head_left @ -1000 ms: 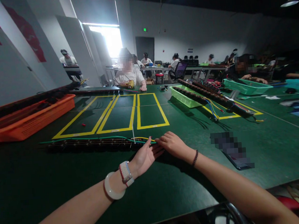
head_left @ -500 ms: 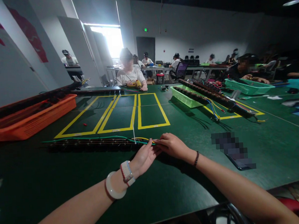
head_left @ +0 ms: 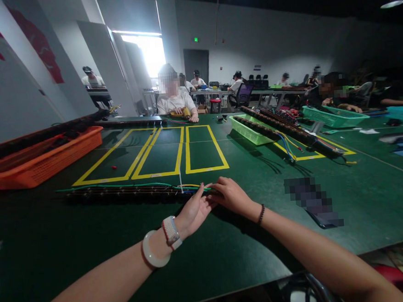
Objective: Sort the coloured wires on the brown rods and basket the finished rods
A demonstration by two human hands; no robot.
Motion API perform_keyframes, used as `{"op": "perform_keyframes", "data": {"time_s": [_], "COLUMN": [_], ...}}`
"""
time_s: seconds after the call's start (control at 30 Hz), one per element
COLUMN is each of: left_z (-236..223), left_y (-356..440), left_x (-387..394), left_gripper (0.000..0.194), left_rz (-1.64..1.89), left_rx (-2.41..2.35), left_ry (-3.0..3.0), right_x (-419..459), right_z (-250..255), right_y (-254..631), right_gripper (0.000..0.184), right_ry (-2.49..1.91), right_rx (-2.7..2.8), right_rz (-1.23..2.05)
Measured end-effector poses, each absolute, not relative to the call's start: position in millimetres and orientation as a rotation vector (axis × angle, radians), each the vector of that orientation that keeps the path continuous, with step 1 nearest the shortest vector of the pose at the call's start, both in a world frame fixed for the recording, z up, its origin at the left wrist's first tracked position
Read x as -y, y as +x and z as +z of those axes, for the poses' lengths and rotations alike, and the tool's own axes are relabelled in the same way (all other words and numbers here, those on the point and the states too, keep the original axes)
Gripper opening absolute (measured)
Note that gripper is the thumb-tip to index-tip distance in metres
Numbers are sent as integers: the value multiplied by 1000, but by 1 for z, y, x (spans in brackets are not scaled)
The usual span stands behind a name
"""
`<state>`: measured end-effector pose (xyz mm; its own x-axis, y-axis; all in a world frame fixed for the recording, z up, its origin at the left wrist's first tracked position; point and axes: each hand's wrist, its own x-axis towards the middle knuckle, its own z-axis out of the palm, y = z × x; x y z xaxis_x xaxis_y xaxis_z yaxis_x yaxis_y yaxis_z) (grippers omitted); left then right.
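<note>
A long black strip (head_left: 121, 193) with wires along it lies across the table in front of me. A green wire (head_left: 148, 186) runs along its top, and a yellow wire (head_left: 187, 185) shows near its right end. A white cable tie (head_left: 180, 182) stands upright there. My left hand (head_left: 194, 212), palm turned up, has its thumb and fingers closed around the wires at that end. From the right, my right hand (head_left: 235, 197) pinches the same wires with bent fingers, close against the left fingertips. The fingers partly hide the wire ends.
Yellow tape outlines (head_left: 208, 170) mark the green table (head_left: 257, 165). An orange basket (head_left: 43, 164) stands left, and a light green basket (head_left: 251, 131) bearing wired strips stands right. A dark, pixelated phone-like object (head_left: 313, 203) lies right of my hands. A person (head_left: 177, 102) sits opposite.
My right hand has shifted very slightly, its fingers more curled over the wires. The green wire shows more between the hands. My left hand stays nearly in place.
</note>
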<state>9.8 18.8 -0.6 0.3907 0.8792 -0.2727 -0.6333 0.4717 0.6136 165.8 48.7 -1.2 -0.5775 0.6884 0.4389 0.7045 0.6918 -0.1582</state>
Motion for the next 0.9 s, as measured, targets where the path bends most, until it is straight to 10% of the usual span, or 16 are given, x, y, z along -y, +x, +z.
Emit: {"op": "perform_keyframes", "data": {"time_s": [0.53,0.9], "left_z": [-7,-2], "left_y": [12,11], "left_x": [-24,-21], "left_gripper": [25,24], "left_rz": [1062,1034], "left_rx": [-587,-648], "left_ry": [394,414], "right_x": [-51,-49], "right_z": [2,11], "right_y": [170,172], "right_gripper": [30,26], "right_ry": [-624,-1053], "right_rx": [2701,2334], "right_rz": [-619,327]}}
